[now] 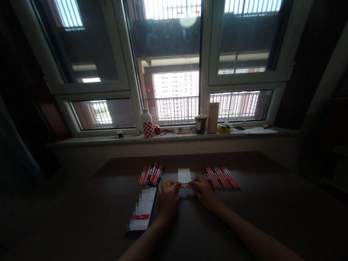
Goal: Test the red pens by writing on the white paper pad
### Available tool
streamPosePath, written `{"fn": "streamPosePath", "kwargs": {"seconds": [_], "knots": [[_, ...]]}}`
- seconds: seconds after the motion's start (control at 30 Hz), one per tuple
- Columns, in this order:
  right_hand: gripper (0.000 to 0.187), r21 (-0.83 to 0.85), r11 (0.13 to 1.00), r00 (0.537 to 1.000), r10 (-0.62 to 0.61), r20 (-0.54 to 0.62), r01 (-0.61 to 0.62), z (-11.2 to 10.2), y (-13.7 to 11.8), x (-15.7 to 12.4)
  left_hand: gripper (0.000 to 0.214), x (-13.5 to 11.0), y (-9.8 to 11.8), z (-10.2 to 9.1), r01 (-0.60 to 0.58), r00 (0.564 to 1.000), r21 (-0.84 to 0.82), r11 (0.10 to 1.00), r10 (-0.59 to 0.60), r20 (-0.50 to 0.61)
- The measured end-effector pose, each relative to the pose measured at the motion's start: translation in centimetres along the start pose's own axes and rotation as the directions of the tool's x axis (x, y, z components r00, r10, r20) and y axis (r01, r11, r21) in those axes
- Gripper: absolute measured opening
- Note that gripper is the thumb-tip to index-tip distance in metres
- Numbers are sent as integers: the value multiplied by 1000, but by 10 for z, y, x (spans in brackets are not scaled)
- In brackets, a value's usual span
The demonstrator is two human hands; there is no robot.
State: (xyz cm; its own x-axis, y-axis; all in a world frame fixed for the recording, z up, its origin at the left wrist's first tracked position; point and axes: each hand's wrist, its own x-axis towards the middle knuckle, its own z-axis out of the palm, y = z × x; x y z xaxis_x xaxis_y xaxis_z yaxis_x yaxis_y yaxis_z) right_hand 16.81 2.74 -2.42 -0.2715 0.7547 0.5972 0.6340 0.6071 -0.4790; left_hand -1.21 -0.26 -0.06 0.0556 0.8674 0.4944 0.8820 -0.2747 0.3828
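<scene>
Both forearms reach in from the near edge; left hand [168, 197] and right hand [203, 190] pinch one red pen [186, 185] between them, mid-table. It looks light, stiff, smooth, best gripped by its ends.

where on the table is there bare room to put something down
Bare dark table lies right of the right pen row, and left of the phone. A clear strip runs behind the pens toward the windowsill. The middle is crowded: left hand and right hand pinch a pen by the white card, the left pen row close by.
</scene>
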Motion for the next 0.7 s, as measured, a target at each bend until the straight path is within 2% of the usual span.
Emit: {"fn": "streamPosePath", "kwargs": {"seconds": [0.5,0.7], "knots": [[21,8,998,998,-59,4,59,1,1,-1,27,0,-1,2,-7,999,-9,1000,8,48],[21,2,998,998,-55,0,55,2,3,-1,28,0,-1,3,8,995,-2,1000,-8,101]]}}
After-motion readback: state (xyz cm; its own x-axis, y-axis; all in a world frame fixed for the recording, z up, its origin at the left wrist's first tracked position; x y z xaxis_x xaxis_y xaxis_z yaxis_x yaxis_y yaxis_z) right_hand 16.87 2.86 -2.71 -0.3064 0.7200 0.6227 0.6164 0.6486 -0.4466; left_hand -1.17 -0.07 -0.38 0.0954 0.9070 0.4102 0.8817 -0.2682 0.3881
